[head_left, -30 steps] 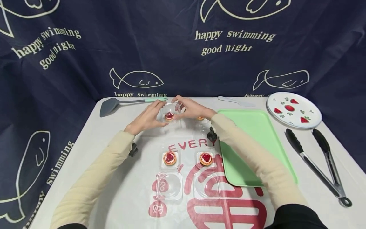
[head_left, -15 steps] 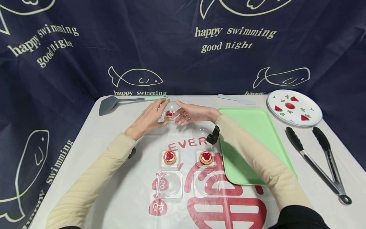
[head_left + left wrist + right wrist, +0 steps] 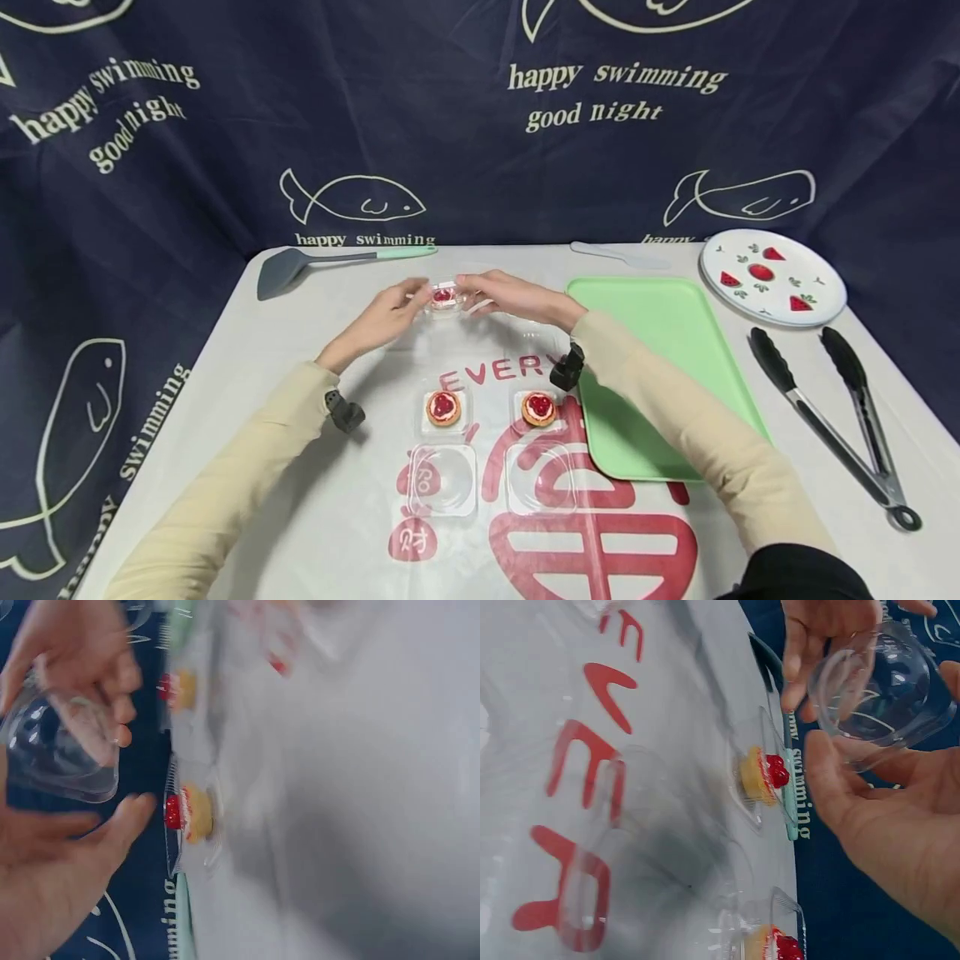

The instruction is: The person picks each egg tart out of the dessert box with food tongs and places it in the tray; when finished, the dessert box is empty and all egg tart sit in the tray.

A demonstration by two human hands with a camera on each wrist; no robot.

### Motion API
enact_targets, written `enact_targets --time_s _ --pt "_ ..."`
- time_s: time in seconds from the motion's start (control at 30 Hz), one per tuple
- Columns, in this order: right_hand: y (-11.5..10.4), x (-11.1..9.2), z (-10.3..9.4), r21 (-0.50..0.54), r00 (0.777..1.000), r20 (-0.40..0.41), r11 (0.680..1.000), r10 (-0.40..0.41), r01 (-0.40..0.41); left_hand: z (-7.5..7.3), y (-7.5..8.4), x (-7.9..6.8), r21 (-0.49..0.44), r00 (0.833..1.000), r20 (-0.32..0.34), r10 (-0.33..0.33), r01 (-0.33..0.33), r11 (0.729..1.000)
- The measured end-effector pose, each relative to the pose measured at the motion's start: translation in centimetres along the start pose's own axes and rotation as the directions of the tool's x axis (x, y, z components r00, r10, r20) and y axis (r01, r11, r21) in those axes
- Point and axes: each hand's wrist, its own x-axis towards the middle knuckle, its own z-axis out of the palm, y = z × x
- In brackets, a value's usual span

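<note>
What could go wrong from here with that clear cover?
Smear: the clear cover hangs above the back-left tart, whose red topping sits near the box rim; a skewed descent might scrape it.
Slip: the right hand grips the cover, but I can't tell whether the left hand does; it might tip.
Snag: the right sleeve crosses the green tray and could nudge it if lowered.

Left hand (image 3: pixel 64 874) blurred, left wrist view
</note>
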Motion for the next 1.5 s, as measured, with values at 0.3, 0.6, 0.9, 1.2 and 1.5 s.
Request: enact_targets --time_s 0.3,0.6,0.9,1.2,1.5 --pt "1.6 -1.0 0.2 -0.301 0.994 -0.011 0.948 -0.109 0.101 -0.1 -1.5 -1.0 -0.188 0.985 0.152 -0.087 0.115 0.975" --pt "1.6 -0.5 1.0 -0.665 0.991 0.023 0.739 -0.131 0.113 0.4 -2.3 -1.7 -0.057 0.985 0.172 -0.026 0.037 0.998" --pt "1.7 0.0 1.9 -0.779 0.995 0.022 0.622 -0.099 0.079 0.6 -2.4 -1.7 0.200 0.987 0.162 0.022 -0.054 0.978" --pt "1.5 0.6 3.0 -0.834 0.999 -0.026 0.552 -0.032 -0.004 0.8 -3.0 -1.8 0.113 0.990 0.141 -0.021 0.005 0.994" --pt "0.6 -1.0 1.2 -0.771 0.996 -0.057 0.636 -0.071 0.001 0.1 -2.6 -2.3 0.128 0.995 0.099 -0.031 0.018 0.992"
